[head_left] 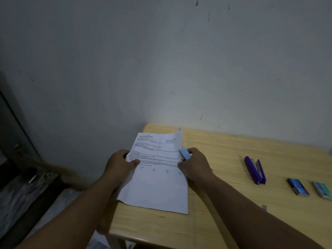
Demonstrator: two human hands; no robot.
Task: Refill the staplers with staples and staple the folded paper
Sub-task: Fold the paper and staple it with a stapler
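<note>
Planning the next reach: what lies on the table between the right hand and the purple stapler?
Nothing: the head view shows bare table between the right hand and the purple stapler.

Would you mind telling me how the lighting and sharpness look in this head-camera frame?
Head view: dim overall, with a brighter patch on the wall above the table; wide-angle bending curves the table edges; the printed text on the paper is too soft to read; the light blue stapler looks slightly blurred.
</note>
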